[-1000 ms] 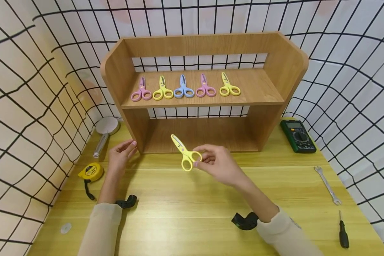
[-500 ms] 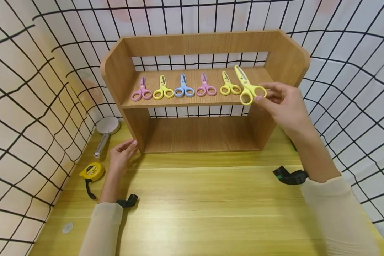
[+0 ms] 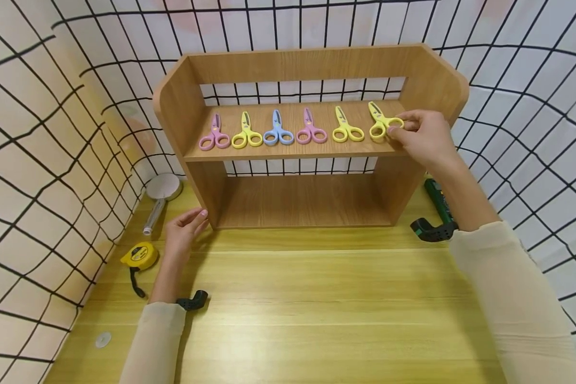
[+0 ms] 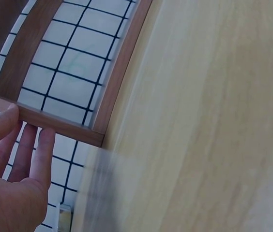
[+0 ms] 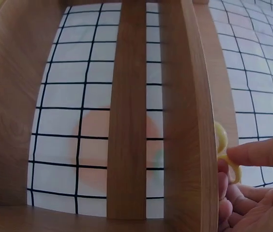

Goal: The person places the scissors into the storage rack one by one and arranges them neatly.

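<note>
My right hand (image 3: 427, 136) pinches one handle loop of yellow scissors (image 3: 378, 124) at the right end of the upper shelf (image 3: 413, 146). In the right wrist view the thumb and fingers hold the yellow loop (image 5: 237, 173); the shelf board hides the blades. Left of them, a pink, a yellow, a blue (image 3: 277, 130), a pink and a yellow pair of scissors (image 3: 345, 128) lie in a row, tips to the back. My left hand (image 3: 180, 232) touches the front edge of the rack's left side panel (image 4: 61, 124) with its thumb and fingertips, fingers nearly straight.
A wooden two-tier rack stands at the table's back. To the left are a shower head (image 3: 163, 188), a yellow tape measure (image 3: 141, 256) and a small clear disc (image 3: 103, 340). A green multimeter (image 3: 437, 198) is partly behind my right arm. Gridded cloth surrounds the table.
My right hand has carried the yellow scissors from above the table up and right, then lowered them at the upper shelf's right end. My left hand has stayed at the side panel.
</note>
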Motion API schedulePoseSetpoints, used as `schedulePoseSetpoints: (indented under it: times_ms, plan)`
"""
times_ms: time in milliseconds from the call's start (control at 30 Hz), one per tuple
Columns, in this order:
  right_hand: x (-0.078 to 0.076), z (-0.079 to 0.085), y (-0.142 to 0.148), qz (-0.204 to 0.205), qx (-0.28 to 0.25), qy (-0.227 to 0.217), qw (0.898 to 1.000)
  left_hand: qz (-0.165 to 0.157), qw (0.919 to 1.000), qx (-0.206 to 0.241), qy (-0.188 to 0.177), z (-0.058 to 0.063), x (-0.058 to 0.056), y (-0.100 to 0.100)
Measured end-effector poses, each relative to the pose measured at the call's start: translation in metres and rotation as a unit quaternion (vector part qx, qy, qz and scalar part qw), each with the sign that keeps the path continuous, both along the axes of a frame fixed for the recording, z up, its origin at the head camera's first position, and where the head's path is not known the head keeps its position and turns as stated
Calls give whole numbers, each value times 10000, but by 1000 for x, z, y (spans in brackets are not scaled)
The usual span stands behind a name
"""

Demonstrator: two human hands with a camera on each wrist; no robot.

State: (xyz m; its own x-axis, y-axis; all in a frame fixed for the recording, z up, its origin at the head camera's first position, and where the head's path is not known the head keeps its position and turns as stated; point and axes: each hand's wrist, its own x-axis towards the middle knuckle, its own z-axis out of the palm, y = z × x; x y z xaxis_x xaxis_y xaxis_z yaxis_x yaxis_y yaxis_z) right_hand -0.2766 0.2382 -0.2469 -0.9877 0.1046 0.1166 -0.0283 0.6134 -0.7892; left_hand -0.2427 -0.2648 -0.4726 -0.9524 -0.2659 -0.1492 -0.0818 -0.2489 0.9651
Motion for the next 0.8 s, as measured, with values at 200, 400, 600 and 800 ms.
schedulePoseSetpoints:
  times_ms: [200,400,600,800]
  plan:
    - [-3,-4,1,-111,815,-17,9966,-5,10000,-52,36,-2,0,2]
    - [-4,-6,2,-63,1219,-61,9925,23,10000,-7,59,-2,-1,3]
    - [3,-8,2,-149,1074,71,9941,0,9998,-111,134,1,1,5]
    - [31,-21,3,-188,477,856,9950,276,9842,-1687,453,11,11,8]
